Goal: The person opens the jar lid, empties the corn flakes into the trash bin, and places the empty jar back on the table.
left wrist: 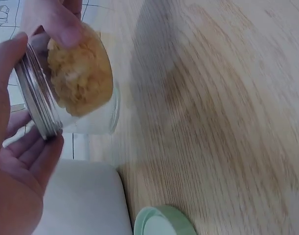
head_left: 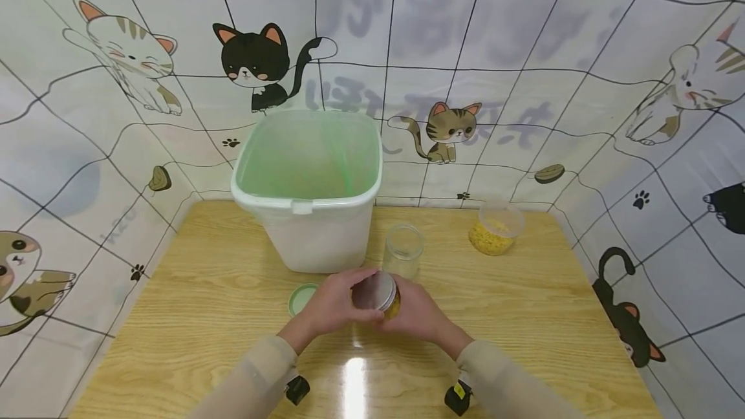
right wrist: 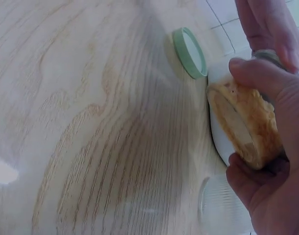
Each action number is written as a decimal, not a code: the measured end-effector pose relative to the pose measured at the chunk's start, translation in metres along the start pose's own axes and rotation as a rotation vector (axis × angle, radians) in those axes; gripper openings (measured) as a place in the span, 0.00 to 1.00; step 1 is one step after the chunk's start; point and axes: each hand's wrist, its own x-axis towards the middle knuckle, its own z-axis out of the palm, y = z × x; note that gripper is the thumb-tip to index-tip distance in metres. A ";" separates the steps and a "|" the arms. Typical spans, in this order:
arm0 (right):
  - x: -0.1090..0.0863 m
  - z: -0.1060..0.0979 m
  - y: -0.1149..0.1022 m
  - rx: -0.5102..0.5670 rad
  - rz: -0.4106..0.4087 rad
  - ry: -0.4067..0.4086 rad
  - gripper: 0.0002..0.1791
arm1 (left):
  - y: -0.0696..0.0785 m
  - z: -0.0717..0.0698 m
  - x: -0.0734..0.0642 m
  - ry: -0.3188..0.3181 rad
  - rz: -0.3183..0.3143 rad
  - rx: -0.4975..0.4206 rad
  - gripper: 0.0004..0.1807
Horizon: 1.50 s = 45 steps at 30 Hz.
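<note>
Both hands hold a clear jar (left wrist: pixel 80 73) of yellow-orange flaky food, tilted above the table. My left hand (head_left: pixel 332 302) curls its fingers and thumb around the silver screw lid (head_left: pixel 381 291), which sits on the jar's mouth. With thumb and fingers around the jar's body, my right hand (head_left: pixel 418 309) grips the other end; the round glass base (right wrist: pixel 235 127) shows in the right wrist view. Just behind the hands stands an empty clear glass jar (head_left: pixel 403 251). A green round lid (head_left: pixel 301 299) lies on the table beside my left hand.
A large white bin (head_left: pixel 326 235) with a green inside stands at the back left, close behind the hands. At the back right is a clear tub (head_left: pixel 495 235) of yellow bits. Cat-patterned walls (head_left: pixel 431 31) border the wooden table (head_left: pixel 553 335).
</note>
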 end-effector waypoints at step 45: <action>0.003 0.000 0.001 -0.087 -0.026 -0.070 0.48 | -0.002 -0.014 -0.004 -0.198 -0.026 -0.075 0.53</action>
